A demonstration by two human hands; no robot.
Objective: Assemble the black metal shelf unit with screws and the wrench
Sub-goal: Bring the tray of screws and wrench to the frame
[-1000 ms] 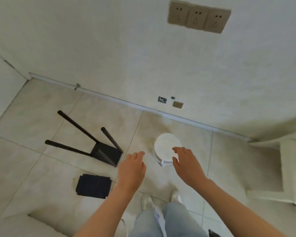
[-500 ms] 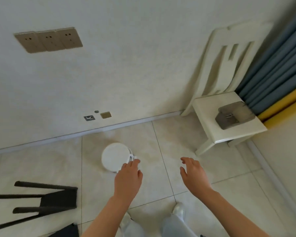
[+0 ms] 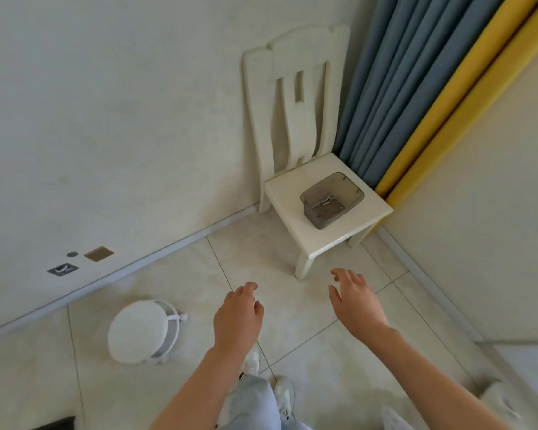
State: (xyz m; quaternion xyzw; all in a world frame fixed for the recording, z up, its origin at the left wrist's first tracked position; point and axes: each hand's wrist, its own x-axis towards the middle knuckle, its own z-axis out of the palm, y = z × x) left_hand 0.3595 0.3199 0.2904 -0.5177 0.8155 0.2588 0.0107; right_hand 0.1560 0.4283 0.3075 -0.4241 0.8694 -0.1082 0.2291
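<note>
Hands, left hand (image 3: 238, 318) and right hand (image 3: 356, 302), are held open and empty, likely readied for the translucent grey plastic box (image 3: 331, 200) beyond them.

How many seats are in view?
2. A white chair stands against the wall beside the curtain, a clear bin on its seat; a round white stool is on the floor left of the left hand. Others may lie outside the view.

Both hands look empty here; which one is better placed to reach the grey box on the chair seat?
Probably the right hand: empty, open, and nearer the chair holding the grey box. The left hand hangs further left.
</note>
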